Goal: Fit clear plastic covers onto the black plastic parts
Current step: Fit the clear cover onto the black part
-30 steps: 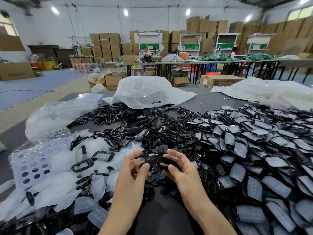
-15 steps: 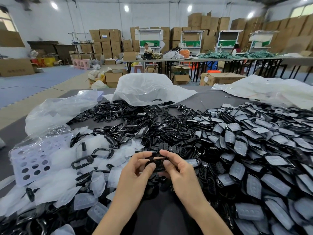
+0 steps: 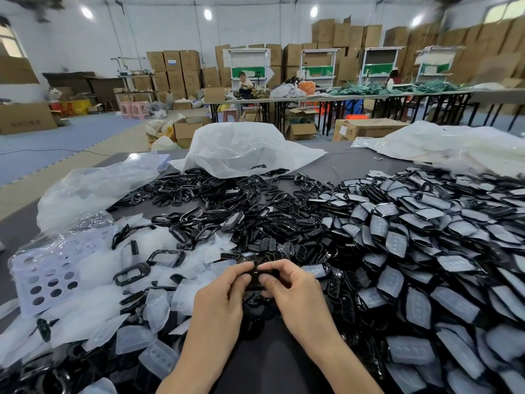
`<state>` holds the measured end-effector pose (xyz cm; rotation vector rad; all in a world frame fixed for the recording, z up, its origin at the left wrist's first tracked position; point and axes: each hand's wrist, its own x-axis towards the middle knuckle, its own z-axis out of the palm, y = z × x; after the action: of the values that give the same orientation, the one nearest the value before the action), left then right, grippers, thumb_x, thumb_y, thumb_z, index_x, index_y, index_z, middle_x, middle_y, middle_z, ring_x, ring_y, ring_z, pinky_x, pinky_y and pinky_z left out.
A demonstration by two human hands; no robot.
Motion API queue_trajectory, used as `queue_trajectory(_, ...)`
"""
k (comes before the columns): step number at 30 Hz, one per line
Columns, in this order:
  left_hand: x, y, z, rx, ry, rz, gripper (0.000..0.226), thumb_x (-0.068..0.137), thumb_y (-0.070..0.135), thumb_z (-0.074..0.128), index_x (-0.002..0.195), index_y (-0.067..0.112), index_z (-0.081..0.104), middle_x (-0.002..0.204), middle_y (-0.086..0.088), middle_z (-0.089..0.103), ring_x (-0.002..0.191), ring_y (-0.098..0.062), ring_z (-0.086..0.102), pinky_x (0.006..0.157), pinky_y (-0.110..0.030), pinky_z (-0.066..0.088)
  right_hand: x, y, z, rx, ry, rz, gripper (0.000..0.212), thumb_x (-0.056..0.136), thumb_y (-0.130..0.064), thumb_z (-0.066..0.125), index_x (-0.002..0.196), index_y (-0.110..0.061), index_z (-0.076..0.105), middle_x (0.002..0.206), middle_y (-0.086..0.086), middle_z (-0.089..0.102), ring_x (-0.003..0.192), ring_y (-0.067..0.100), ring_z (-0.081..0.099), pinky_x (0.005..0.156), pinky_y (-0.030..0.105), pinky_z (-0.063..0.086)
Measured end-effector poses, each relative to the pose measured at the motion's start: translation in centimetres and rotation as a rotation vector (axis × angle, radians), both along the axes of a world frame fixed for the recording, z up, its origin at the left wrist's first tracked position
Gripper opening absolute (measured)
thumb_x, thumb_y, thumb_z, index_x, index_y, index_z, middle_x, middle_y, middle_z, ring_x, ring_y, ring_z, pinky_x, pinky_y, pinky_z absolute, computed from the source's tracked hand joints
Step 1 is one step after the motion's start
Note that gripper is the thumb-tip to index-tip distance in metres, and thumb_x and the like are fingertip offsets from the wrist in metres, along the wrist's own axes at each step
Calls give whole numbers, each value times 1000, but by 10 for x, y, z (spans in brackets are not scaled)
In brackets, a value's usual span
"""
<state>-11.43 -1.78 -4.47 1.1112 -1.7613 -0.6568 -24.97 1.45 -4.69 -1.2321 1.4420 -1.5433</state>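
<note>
My left hand and my right hand meet at the centre front of the table and together pinch one small black plastic part between thumbs and fingertips. Most of that part is hidden by my fingers. Loose clear plastic covers lie scattered at the front left. A heap of bare black parts spreads across the middle of the table. On the right lies a large pile of black parts with covers fitted.
A lilac perforated tray sits at the left under plastic film. Crumpled plastic bags lie at the table's far side and left. Beyond are cardboard boxes, long tables and seated people. The grey tabletop shows between my forearms.
My hands have drawn closer together and lifted slightly, from picking among the black parts to pinching one part between both. The camera has tilted a little.
</note>
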Motion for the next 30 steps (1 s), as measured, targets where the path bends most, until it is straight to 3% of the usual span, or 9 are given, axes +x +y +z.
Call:
queue_trajectory(6, 13, -16, 11, -107, -149, 97, 22, 99, 22, 55, 114, 38, 56, 93, 22, 66, 89, 5, 61, 76, -10, 45, -14, -4, 1, -31, -181, -237, 17, 96, -12, 64, 95, -27, 70, 89, -14, 76, 78, 9, 74, 70, 20, 56)
queue_trajectory(10, 24, -46, 25, -92, -551, 132, 28, 101, 28, 48, 128, 26, 56, 115, 7, 63, 103, -14, 58, 84, -32, 49, -15, -7, 1, -41, -287, -286, 17, 97, -11, 63, 95, -27, 69, 89, -8, 76, 79, 12, 75, 77, 28, 56)
queue_trajectory(12, 24, -60, 27, -11, -781, 100, 35, 103, 33, 45, 137, 26, 48, 129, 3, 52, 115, -17, 53, 88, -31, 47, -15, -7, 2, -52, -299, -295, 17, 97, -11, 63, 95, -27, 69, 88, -8, 76, 79, 12, 75, 76, 28, 56)
queue_trajectory(15, 21, -70, 24, 23, -923, 50, 34, 102, 39, 47, 133, 25, 49, 130, 2, 46, 120, -18, 46, 85, -30, 45, -15, -6, 3, -49, -278, -300, 16, 97, -13, 63, 95, -27, 68, 88, -9, 76, 78, 12, 75, 78, 30, 57)
queue_trajectory(19, 25, -64, 19, -121, -834, 105, 11, 100, 37, 51, 104, 27, 55, 107, 11, 50, 102, -15, 55, 71, -25, 39, -15, -5, 3, -63, -281, -284, 16, 97, -12, 62, 96, -27, 68, 88, -8, 76, 78, 12, 74, 73, 24, 56)
queue_trajectory(23, 32, -46, 17, -319, -550, 154, 5, 95, 28, 61, 91, 25, 58, 101, 13, 54, 95, -12, 48, 82, -28, 43, -11, -5, 8, -98, -409, -194, 13, 97, -6, 62, 99, -17, 68, 86, -1, 77, 82, 18, 75, 67, 19, 57)
queue_trajectory(25, 32, -33, 19, -209, -312, 104, 10, 95, 28, 60, 87, 31, 55, 89, 18, 60, 87, -4, 53, 76, -18, 43, -9, -4, 12, -103, -488, -129, 12, 95, -5, 63, 97, -15, 70, 86, 2, 77, 83, 21, 75, 67, 21, 58)
queue_trajectory(27, 28, -21, 18, -73, -109, 55, 11, 96, 29, 59, 86, 34, 56, 74, 12, 67, 74, -4, 62, 67, -14, 44, -5, -4, 14, -95, -541, -47, 13, 91, -7, 67, 90, -18, 74, 88, 6, 76, 87, 20, 75, 72, 22, 59)
queue_trajectory(30, 20, -9, 19, 61, 40, 1, 9, 97, 26, 59, 90, 31, 58, 67, 5, 71, 62, -8, 66, 64, -21, 48, 1, -2, 15, -78, -601, 120, 8, 78, -19, 73, 83, -24, 77, 97, 11, 75, 95, 20, 72, 82, 26, 58)
